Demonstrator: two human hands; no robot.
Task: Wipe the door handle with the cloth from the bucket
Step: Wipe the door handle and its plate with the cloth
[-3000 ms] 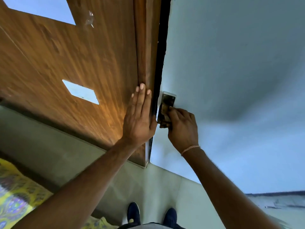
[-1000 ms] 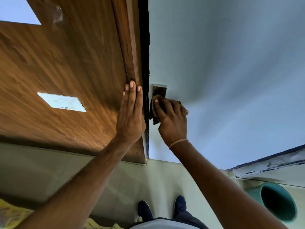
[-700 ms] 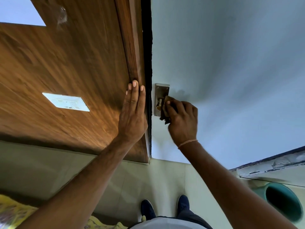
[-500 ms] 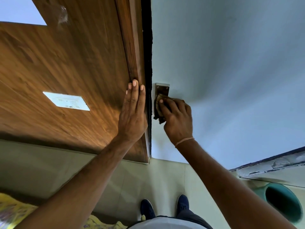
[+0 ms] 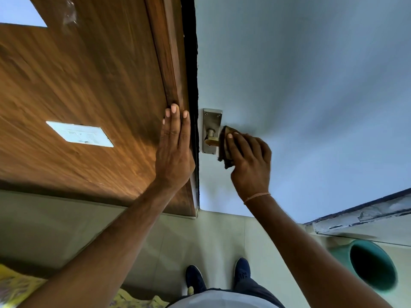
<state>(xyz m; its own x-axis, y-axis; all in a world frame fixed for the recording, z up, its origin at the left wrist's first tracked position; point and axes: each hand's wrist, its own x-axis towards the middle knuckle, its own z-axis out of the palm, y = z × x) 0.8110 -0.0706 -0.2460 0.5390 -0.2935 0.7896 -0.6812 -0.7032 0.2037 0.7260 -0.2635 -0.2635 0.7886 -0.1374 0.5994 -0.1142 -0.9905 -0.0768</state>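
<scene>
A metal door handle [image 5: 210, 140] on a silver backplate [image 5: 212, 117] is fixed to the pale blue door [image 5: 300, 85] near its left edge. My right hand [image 5: 250, 162] grips a dark brown cloth [image 5: 225, 147] and holds it against the right part of the handle, hiding the lever's end. The brass-coloured neck of the handle shows beside the cloth. My left hand [image 5: 174, 150] lies flat, fingers together, on the wooden frame [image 5: 169, 63] just left of the door's edge.
A wood-grain panel [image 5: 77, 74] with a white switch plate [image 5: 80, 134] fills the left. A teal bucket [image 5: 371, 264] stands on the tiled floor at lower right, below a ledge [image 5: 360, 215]. My dark shoes [image 5: 195, 278] are at the bottom, patterned yellow fabric [image 5: 13, 287] at lower left.
My right hand has slid the cloth back and forth over the handle and now sits further right, uncovering the backplate and the handle's neck. My left hand has stayed on the frame.
</scene>
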